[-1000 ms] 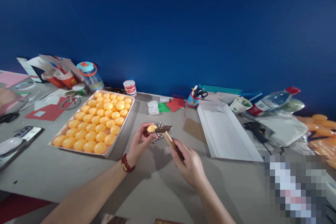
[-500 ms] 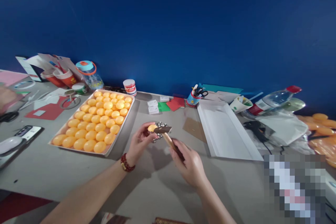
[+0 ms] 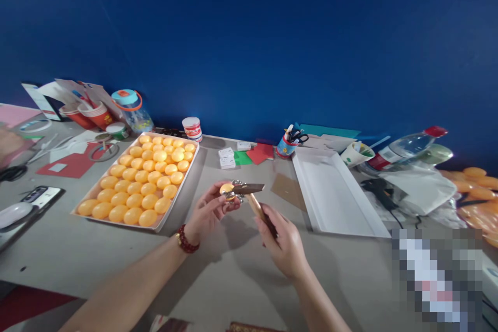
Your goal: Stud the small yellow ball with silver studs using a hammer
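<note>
My left hand [image 3: 208, 212] pinches a small orange ball [image 3: 225, 190] between thumb and fingertips, just above the grey table. My right hand [image 3: 284, 241] is wrapped round the wooden handle of a small hammer [image 3: 251, 193], whose dark head sits right beside the ball. A cluster of small silver pieces [image 3: 238, 196] lies on the table under the ball and hammer head. A red bead bracelet is on my left wrist.
A tray [image 3: 90, 212] full of orange balls lies to the left. An open white box [image 3: 334, 197] lies to the right. Cups, a jar, a scissor cup [image 3: 287, 146], paper scraps, a glue gun [image 3: 383, 198] and a bottle [image 3: 408, 149] line the back. A phone [image 3: 37, 196] lies far left.
The hammer head has lifted and shifted slightly right, away from the ball. My left hand has risen a little with the ball.
</note>
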{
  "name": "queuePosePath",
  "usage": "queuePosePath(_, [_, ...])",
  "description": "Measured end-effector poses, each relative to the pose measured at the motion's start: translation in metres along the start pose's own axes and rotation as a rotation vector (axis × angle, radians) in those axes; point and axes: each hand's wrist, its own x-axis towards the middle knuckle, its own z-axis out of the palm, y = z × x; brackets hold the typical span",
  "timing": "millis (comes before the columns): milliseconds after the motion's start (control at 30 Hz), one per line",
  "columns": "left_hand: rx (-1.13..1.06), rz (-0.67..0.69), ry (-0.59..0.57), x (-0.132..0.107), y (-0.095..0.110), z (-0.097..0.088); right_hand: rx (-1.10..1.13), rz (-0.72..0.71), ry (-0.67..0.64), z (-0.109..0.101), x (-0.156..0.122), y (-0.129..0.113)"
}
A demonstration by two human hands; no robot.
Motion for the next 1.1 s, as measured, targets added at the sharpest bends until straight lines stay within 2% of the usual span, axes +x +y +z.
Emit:
queuePosePath(267, [-0.090, -0.070, -0.029, -0.0022, 0.0025, -0.0026, 0.044, 0.033, 0.013, -0.0018, -0.0008, 0.0034])
queuePosePath(400, [-0.135, -0.063, -0.006, -0.0016, 0.0029, -0.0026, 0.042, 0.032, 0.016, -0.0011, -0.0014, 0.0022])
queuePosePath(667, [-0.138, -0.055, 0.015, -0.0009, 0.0019, -0.0020, 0.007, 0.014, -0.020, 0.0001, -0.0002, -0.0021])
queuePosePath(833, [-0.144, -0.113, 0.006, -0.0014, 0.0024, -0.0019, 0.007, 0.015, 0.028, -0.0005, -0.0004, -0.0020])
queuePosePath(1000, [-0.146, -0.138, -0.013, -0.0019, 0.0033, 0.0010, -0.032, -0.013, -0.016, 0.0008, 0.0002, -0.0015])
queuePosePath(1100, [-0.157, -0.153, -0.002, -0.0020, 0.0037, 0.0020, -0.036, -0.011, 0.006, 0.0010, 0.0006, -0.0013])
